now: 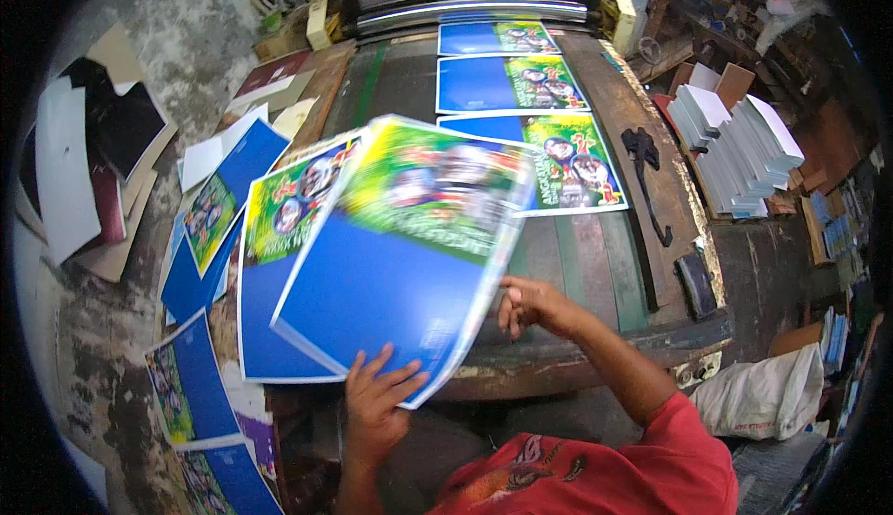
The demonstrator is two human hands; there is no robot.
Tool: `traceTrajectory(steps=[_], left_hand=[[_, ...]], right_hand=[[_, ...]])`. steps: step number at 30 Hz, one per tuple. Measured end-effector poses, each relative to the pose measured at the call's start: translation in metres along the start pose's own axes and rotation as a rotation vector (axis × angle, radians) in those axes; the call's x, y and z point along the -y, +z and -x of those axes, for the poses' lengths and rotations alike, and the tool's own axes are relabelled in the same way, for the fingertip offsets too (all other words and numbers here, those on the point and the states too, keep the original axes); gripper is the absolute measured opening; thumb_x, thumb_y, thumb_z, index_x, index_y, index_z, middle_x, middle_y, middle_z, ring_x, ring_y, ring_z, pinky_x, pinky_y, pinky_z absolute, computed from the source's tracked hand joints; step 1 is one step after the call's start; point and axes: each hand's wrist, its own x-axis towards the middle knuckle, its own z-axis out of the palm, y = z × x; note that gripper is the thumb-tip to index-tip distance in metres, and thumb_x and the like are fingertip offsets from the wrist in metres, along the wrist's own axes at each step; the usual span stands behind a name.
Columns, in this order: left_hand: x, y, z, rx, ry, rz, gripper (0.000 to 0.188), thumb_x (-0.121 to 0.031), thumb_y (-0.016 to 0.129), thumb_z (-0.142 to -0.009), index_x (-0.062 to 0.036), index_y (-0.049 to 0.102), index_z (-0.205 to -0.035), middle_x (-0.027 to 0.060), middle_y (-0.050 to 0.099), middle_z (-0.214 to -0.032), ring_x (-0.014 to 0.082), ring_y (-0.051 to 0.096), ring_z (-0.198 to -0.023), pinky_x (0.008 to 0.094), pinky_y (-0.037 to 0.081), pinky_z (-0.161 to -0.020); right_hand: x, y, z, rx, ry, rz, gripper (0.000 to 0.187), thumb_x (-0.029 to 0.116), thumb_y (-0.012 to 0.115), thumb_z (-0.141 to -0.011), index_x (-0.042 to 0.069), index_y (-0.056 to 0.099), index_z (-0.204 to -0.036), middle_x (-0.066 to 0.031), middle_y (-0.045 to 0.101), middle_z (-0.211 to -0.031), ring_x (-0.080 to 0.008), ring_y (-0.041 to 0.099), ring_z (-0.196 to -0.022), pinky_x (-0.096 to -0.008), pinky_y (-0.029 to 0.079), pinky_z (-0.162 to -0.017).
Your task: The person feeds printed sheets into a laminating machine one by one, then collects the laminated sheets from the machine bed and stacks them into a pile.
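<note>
A printed cover sheet [391, 273], blue below and green with portraits above, lies tilted in front of me, its upper part smeared by motion. Pale edges along its right side suggest more than one layer. My left hand [379, 399] rests on its lower edge with the fingers spread. Just beside the right edge is my right hand [528, 308], fingers curled; whether they pinch anything cannot be made out. Underneath, to the left, a similar printed sheet [279, 329] shows partly. Beyond, a row of matching sheets [577, 166] lies on the machine's bed.
Metal rollers [474, 14] cross the far end of the bed. A black strap-like thing [642, 161] and a dark block [695, 284] lie at its right side. More printed sheets [200, 375] lie at left. Paper stacks [735, 152] and a pale sack [763, 394] stand right.
</note>
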Motion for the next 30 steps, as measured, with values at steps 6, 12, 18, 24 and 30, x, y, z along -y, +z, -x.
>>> traceTrajectory(steps=[6,12,18,24,30], left_hand=[[0.017,-0.002,0.008,-0.108,-0.113,-0.19,0.054,-0.026,0.068,-0.086,-0.0055,0.052,-0.134,0.0131,0.051,-0.139,0.0375,0.039,-0.135,0.0545,0.023,-0.112],[0.042,0.027,0.031,-0.342,-0.109,-0.296,0.03,-0.014,0.069,-0.084,-0.0067,0.066,-0.113,0.0101,0.066,-0.117,0.0298,0.057,-0.119,0.0461,0.038,-0.099],[0.048,0.028,0.033,-0.526,-0.093,-0.168,0.013,-0.013,0.071,-0.082,-0.0088,0.068,-0.094,0.0064,0.071,-0.097,0.0261,0.065,-0.096,0.0434,0.042,-0.086],[0.048,0.0,0.023,-0.588,-0.488,0.434,0.023,-0.022,0.064,-0.092,-0.0009,0.062,-0.085,0.0096,0.061,-0.074,0.0219,0.056,-0.069,0.0323,0.043,-0.066],[0.015,-0.003,0.03,-0.478,-0.242,0.303,0.018,-0.022,0.066,-0.09,-0.0055,0.066,-0.082,0.0087,0.067,-0.084,0.0255,0.06,-0.082,0.04,0.043,-0.083]], right_hand=[[-0.078,0.042,0.025,-0.432,0.067,-0.525,0.032,0.035,0.06,-0.093,0.006,0.052,-0.104,-0.0079,0.06,-0.071,-0.0137,0.053,-0.053,-0.033,0.05,-0.05],[-0.116,0.047,0.04,-0.587,0.081,-0.667,0.039,0.043,0.046,-0.1,0.007,0.048,-0.115,-0.0129,0.063,-0.075,-0.0129,0.049,-0.051,-0.0371,0.053,-0.061],[-0.11,0.021,0.021,-0.567,-0.026,-0.668,0.051,0.05,0.042,-0.099,0.003,0.047,-0.119,-0.0175,0.065,-0.086,-0.0147,0.052,-0.057,-0.04,0.053,-0.068],[-0.111,-0.003,-0.002,-0.604,-0.175,-0.618,0.058,0.056,0.042,-0.096,0.001,0.054,-0.111,-0.0115,0.065,-0.09,-0.0157,0.057,-0.067,-0.0389,0.053,-0.069],[-0.087,0.044,0.031,-0.662,-0.085,-0.583,0.093,0.06,0.05,-0.09,0.009,0.004,-0.153,-0.0164,0.056,-0.121,-0.0204,0.056,-0.084,-0.0423,0.053,-0.072]])
